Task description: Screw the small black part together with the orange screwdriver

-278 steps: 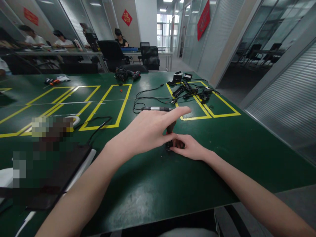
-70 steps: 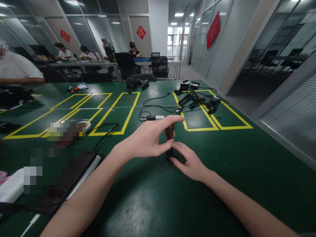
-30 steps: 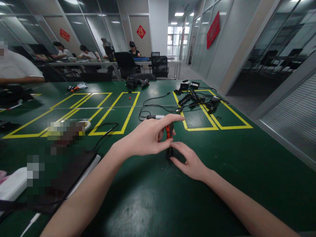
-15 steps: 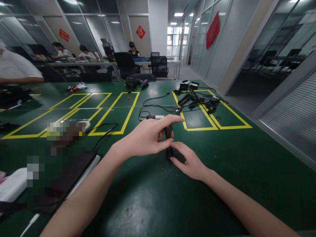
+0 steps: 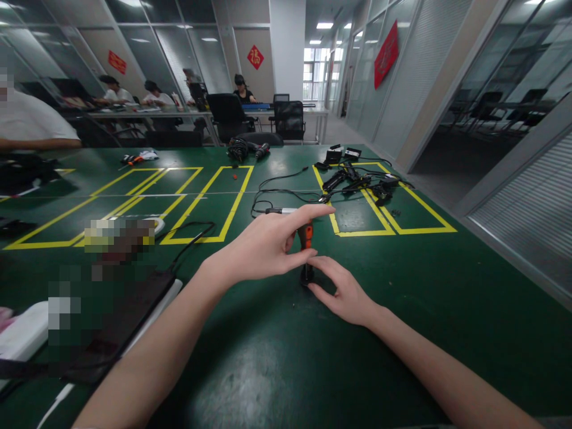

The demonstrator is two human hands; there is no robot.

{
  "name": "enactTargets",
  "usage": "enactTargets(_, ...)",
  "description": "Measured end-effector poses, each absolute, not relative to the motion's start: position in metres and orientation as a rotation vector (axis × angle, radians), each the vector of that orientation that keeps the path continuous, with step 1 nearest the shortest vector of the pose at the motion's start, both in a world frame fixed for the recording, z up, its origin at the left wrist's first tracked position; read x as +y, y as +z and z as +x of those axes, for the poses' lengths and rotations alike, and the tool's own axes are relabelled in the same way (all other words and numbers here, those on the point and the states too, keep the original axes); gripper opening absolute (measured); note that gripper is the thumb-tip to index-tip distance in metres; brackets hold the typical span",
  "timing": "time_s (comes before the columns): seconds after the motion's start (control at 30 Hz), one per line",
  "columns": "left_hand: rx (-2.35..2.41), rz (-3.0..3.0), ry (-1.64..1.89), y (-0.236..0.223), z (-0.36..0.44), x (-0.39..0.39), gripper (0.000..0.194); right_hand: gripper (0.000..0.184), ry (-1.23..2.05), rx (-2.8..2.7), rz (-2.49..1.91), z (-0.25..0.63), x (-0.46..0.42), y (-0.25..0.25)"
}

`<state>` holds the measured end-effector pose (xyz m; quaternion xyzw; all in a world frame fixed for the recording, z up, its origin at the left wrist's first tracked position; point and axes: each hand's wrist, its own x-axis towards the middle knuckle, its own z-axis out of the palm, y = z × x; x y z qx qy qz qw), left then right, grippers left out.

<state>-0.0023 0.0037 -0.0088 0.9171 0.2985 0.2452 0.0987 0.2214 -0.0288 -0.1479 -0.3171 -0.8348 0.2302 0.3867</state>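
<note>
My left hand (image 5: 272, 244) is closed around the handle of an upright screwdriver (image 5: 307, 235), black with orange patches. Its index finger stretches over the handle's top end, and its thumb lies along the near side. Straight down from the handle, the shaft reaches a small black part (image 5: 306, 276) on the green table (image 5: 357, 369). My right hand (image 5: 346, 292) pinches that part from the right between thumb and fingers. The part's exact kind is too small and covered to make out.
Beyond my hands lie a black-and-silver tool with a cord (image 5: 281, 211), a power drill (image 5: 261, 151) and a heap of black cables and devices (image 5: 353, 179). Yellow tape (image 5: 366, 234) marks rectangles. At left are a dark case (image 5: 120, 333), partly pixelated, and a seated person (image 5: 36, 119).
The screwdriver handle has turned, so more of its orange side faces me. My left hand's fingers have shifted slightly; my right hand stays in place on the black part.
</note>
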Motion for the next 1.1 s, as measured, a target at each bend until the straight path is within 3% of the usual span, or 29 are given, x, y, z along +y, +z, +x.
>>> enactTargets(1.1, 0.885, 2.716, 0.757, -0.0108, -0.0024, 0.0044, 0.069, 0.048, 0.579, -2.119, -0.815, 0.2215, -0.0280, -0.1472)
